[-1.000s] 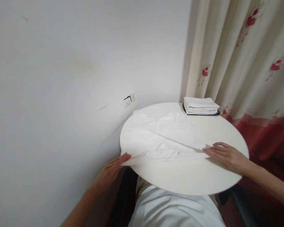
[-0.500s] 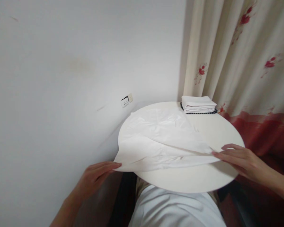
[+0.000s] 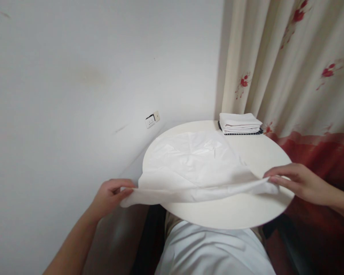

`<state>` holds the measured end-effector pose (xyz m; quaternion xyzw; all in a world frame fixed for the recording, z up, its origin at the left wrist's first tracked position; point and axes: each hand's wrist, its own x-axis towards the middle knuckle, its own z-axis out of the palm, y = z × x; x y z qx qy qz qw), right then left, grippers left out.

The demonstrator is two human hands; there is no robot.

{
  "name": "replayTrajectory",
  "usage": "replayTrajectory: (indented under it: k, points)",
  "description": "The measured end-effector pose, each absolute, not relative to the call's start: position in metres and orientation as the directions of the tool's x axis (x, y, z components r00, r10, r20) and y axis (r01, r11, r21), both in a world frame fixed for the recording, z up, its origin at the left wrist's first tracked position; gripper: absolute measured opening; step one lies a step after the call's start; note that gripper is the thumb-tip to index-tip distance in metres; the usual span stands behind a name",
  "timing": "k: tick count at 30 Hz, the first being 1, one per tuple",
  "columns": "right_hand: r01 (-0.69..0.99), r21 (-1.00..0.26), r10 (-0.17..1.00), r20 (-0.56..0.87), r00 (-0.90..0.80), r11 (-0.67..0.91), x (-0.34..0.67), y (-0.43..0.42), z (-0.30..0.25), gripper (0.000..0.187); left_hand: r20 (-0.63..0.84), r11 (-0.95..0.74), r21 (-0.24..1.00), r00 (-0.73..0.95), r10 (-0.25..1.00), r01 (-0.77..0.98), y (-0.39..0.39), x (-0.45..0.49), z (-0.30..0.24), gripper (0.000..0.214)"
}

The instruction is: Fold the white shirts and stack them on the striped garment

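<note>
A white cloth point(image 3: 186, 158), possibly a garment, is spread over the round white table point(image 3: 246, 212), with creases across its far part. My left hand point(image 3: 111, 194) pinches the cloth's near left end, out past the table's left edge. At the near right end, my right hand point(image 3: 292, 181) pinches the cloth between thumb and fingers, above the tabletop. Between both hands the near edge is lifted and pulled into a long band, while the far part lies flat.
A stack of folded white cloths point(image 3: 240, 123) sits on a dark checked piece at the table's back right. Behind it hangs a floral curtain point(image 3: 275, 65) with a red lower band. The wall point(image 3: 74, 95) with a socket point(image 3: 150, 121) borders the left side.
Both hands have risen with the cloth's near edge, lifting it off the table. The left hand has shifted a little left, and the right hand slightly up and right.
</note>
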<state>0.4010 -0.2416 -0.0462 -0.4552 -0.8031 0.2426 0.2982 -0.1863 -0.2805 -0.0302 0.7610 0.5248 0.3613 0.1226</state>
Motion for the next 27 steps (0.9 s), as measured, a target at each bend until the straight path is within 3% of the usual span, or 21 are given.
replayTrajectory:
  k: [3, 6, 11, 16, 20, 27]
  points:
    - [0.522, -0.768, 0.896, 0.150, -0.418, 0.372, 0.390, -0.208, -0.036, 0.051, 0.339, -0.309, 0.724, 0.072, 0.938, 0.616, -0.246, -0.183, -0.030, 0.035]
    - [0.451, -0.815, 0.875, 0.133, -0.465, 0.363, 0.383, -0.166, -0.030, 0.052, 0.253, -0.219, 0.853, -0.008, 0.967, 0.474, -0.209, -0.176, -0.027, 0.040]
    - [0.438, -0.811, 0.854, 0.138, -0.503, 0.389, 0.374, -0.093, -0.031, 0.054, 0.122, -0.099, 0.926, -0.041, 0.992, 0.365, -0.154, -0.164, -0.024, 0.048]
    - [0.498, -0.797, 0.854, 0.042, -0.519, 0.341, 0.357, -0.035, -0.055, 0.059, 0.036, -0.007, 0.885, -0.053, 0.998, 0.465, -0.102, -0.169, -0.045, 0.055]
    - [0.543, -0.783, 0.853, -0.030, -0.521, 0.304, 0.349, -0.005, -0.078, 0.058, 0.077, -0.082, 0.752, 0.036, 0.996, 0.654, -0.067, -0.180, -0.071, 0.051]
    - [0.590, -0.762, 0.895, -0.028, -0.444, 0.268, 0.345, 0.019, -0.098, 0.050, 0.081, -0.175, 0.576, 0.157, 0.984, 0.798, -0.040, -0.188, -0.081, 0.038]
